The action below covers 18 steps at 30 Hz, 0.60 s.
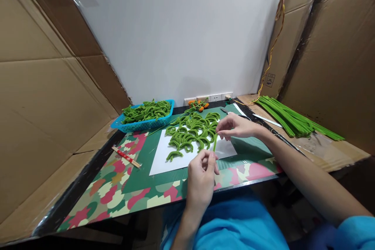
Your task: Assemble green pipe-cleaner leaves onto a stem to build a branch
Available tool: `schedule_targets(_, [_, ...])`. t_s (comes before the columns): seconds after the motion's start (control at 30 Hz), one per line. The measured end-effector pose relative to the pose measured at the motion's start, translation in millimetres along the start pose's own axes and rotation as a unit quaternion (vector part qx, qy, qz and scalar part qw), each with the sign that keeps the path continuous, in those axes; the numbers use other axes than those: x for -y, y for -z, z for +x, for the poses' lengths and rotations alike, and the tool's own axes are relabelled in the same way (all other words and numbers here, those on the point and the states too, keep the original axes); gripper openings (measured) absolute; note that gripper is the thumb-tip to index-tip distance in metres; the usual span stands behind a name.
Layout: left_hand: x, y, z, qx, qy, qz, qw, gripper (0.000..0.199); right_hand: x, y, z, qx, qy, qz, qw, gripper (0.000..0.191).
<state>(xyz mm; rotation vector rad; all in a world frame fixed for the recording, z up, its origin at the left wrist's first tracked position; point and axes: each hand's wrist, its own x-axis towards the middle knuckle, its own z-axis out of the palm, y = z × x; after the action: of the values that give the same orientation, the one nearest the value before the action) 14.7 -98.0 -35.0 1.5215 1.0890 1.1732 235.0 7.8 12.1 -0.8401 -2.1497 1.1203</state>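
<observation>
A short length of green pipe cleaner (215,143) runs upright between my two hands, over the right part of a white paper sheet (159,164). Its lower end is pinched in my left hand (202,172), thumb against fingers. My right hand (234,125) comes in from the right, with thumb and fingertips closed at the upper end. Just left of the hands, many curved green pipe-cleaner pieces (184,136) lie in clusters on the paper. My fingers hide both ends of the held piece.
A blue basket (143,125) heaped with bent green pieces stands back left. Long green pipe cleaners (287,117) lie in a bundle at right. Orange-and-green pipe-cleaner flowers (198,105) rest at the back. Wrapped chopsticks (126,157) lie left. Scissors (225,111) lie behind my right hand. Cardboard walls (43,86) flank the table.
</observation>
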Motion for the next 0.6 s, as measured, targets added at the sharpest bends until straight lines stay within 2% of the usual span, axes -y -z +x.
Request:
schedule_targets(0.2, [0, 1.6, -2, -0.002, 0.005, -0.008, 1.0, 0.037, -1, 0, -1, 0.015, 0.006, -0.011, 1.0, 0.014])
schedule_targets(0.37, [-1, 3.2, -2, -0.012, 0.007, -0.026, 1.0, 0.038, 5, 2, -4, 0.032, 0.012, 0.013, 0.999, 0.016])
schedule_targets(0.6, [3, 4.4, -1, -0.028, 0.028, -0.111, 0.993, 0.041, 9, 4, -7, 0.062, 0.026, 0.009, 0.998, 0.012])
